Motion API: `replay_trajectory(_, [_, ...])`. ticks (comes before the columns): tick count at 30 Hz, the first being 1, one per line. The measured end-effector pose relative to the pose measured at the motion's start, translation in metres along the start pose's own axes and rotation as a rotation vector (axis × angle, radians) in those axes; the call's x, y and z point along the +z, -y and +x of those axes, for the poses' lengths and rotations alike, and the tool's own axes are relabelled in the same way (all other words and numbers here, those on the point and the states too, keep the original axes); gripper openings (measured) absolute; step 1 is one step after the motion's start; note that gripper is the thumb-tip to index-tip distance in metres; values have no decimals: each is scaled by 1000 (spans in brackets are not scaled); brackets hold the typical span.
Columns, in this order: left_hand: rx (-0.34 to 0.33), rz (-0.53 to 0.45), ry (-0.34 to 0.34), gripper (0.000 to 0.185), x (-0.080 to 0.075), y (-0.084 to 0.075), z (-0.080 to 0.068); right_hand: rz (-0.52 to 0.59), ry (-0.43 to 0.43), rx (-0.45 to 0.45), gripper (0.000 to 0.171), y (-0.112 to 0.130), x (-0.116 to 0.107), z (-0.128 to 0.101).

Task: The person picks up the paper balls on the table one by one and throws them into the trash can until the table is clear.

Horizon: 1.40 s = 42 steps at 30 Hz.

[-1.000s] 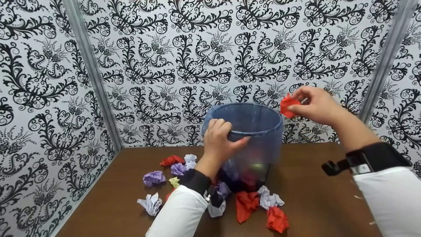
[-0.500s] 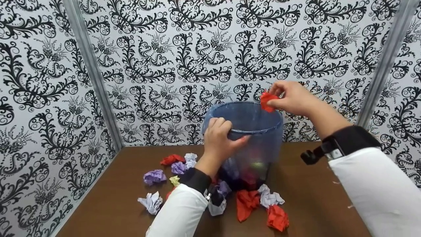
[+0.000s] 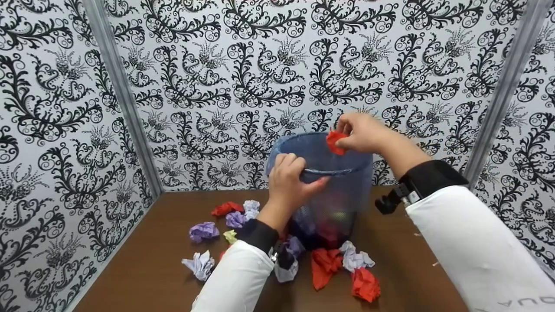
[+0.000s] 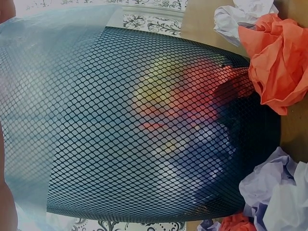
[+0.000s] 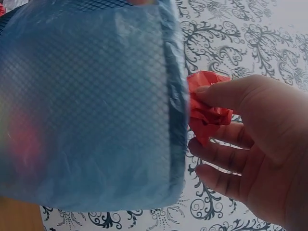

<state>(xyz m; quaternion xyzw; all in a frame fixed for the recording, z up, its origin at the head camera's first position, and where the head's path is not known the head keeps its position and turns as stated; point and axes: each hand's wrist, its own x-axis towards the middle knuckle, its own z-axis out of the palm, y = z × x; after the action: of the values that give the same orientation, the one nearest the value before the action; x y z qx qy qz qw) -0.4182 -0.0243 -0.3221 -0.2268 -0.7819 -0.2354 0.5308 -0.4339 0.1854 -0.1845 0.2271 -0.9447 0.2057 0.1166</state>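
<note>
A black mesh wastebasket [image 4: 96, 144], lined with a translucent blue plastic bag [image 5: 106, 120], stands on the brown table. My left hand [image 3: 287, 180] grips its near left rim, fingers over the edge and thumb outside. Over the basket's mouth, toward the right side, my right hand [image 3: 362, 133] pinches a crumpled red paper ball [image 3: 336, 142] between thumb and fingers. In the right wrist view the red paper ball [image 5: 208, 106] is just beyond the bag's edge. Through the mesh, red, yellow and bluish papers show blurred at the bottom of the basket.
Crumpled papers lie around the basket: purple [image 3: 204, 232], white [image 3: 199, 265], yellow [image 3: 230, 236] and red [image 3: 227, 209] at the left. Red [image 3: 325, 266] and white [image 3: 356, 256] ones lie in front, with another red ball [image 3: 365, 284] nearer. A patterned wall [image 3: 269, 86] rises behind the table.
My right hand has moved left with the red paper ball, from beside the basket to over its mouth. My left hand keeps its hold on the rim.
</note>
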Motion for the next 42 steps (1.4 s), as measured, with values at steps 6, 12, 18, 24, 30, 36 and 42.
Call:
replay_trajectory(6, [-6, 1, 20, 60, 0, 2, 0, 1, 9, 2, 20, 3, 6, 4])
replay_trajectory(12, [-7, 0, 28, 60, 0, 3, -2, -14, -2, 4, 18, 5, 9, 5])
replay_trajectory(18, [-16, 0, 32, 60, 0, 2, -5, 2, -2, -8, 28, 4, 8, 1])
replay_trajectory(24, [-17, 6, 27, 59, 2, 2, -4, -17, -19, -23, 33, 0, -6, -12])
replay_trajectory(30, [-11, 25, 19, 59, 2, 2, -1, -23, -75, -32, 34, -10, -24, -34])
replay_trajectory(36, [-14, 23, 31, 59, 2, 2, -1, -34, -154, -99, 31, -22, -30, -57])
replay_trajectory(42, [-10, 16, 39, 59, 2, 3, -1, 7, -186, -159, 20, -24, -23, -84])
